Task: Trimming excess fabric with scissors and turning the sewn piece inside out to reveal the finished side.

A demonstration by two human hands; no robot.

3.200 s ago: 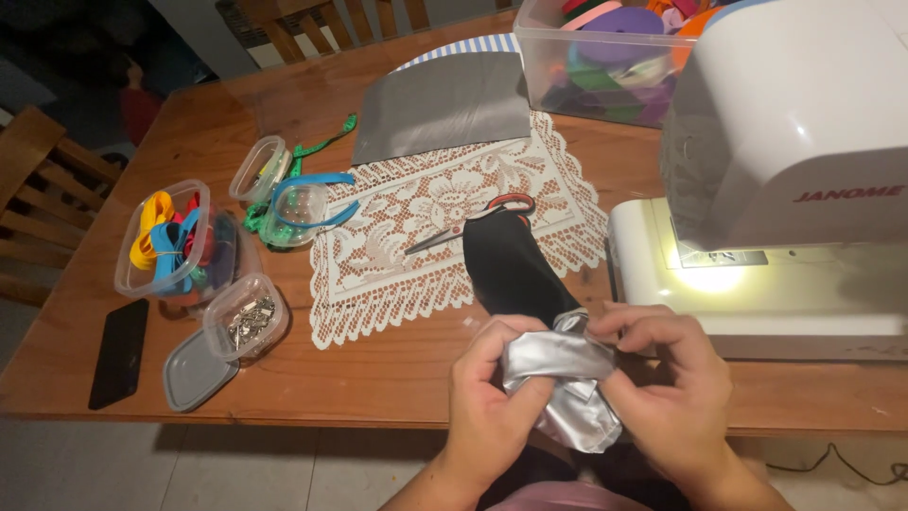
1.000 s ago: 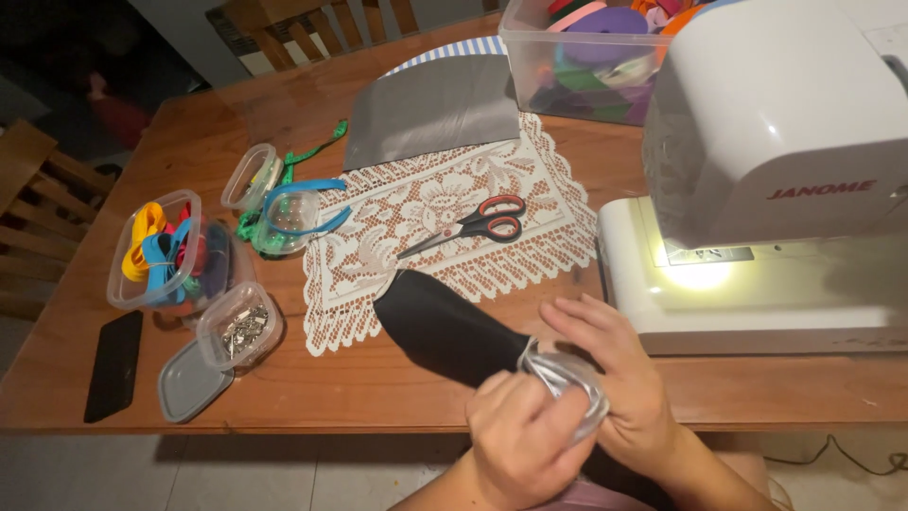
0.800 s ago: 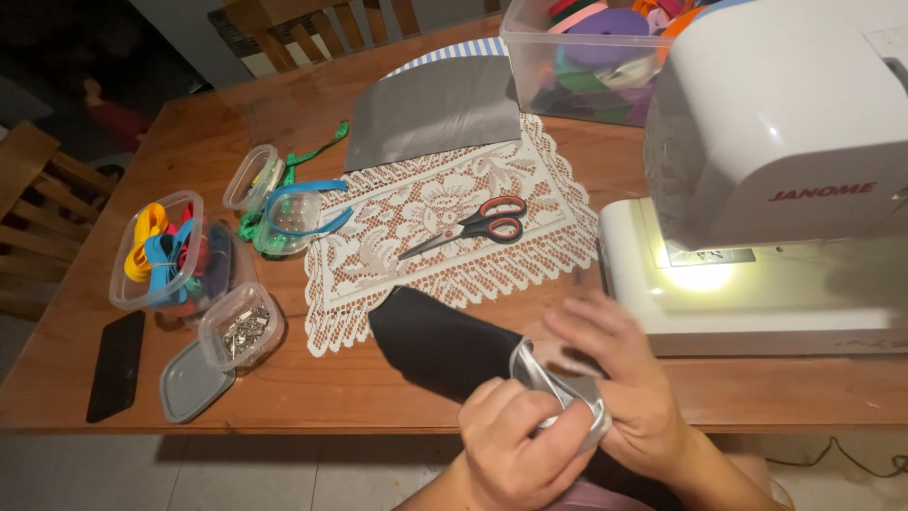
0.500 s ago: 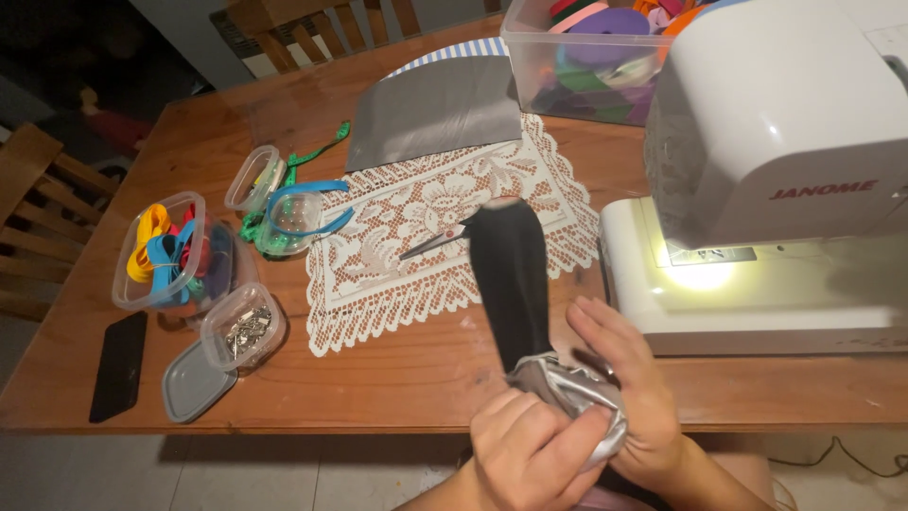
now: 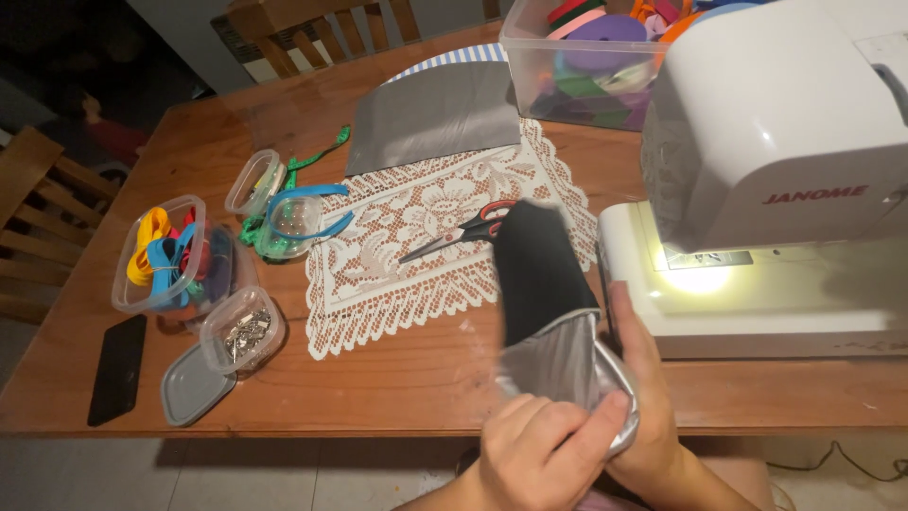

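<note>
on wooden table point(image 5: 397, 378): lace mat point(image 5: 416, 237), sewing machine point(image 5: 776, 142); both hands' grip pinching fabric piece point(image 5: 553, 326).

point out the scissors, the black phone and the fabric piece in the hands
scissors point(image 5: 478, 227), head view, on the red handles
black phone point(image 5: 117, 368), head view, middle of its dark face
fabric piece point(image 5: 537, 274), head view, on its black upper part

I am at a home sewing corner: my white sewing machine point(image 5: 785, 170) sits lit on a brown wooden dining table point(image 5: 397, 378) with slatted wooden chairs point(image 5: 322, 28) around it, a cream lace doily point(image 5: 426, 237), red-handled scissors point(image 5: 463, 232), and clear plastic tubs of coloured ribbons point(image 5: 165, 255).
</note>
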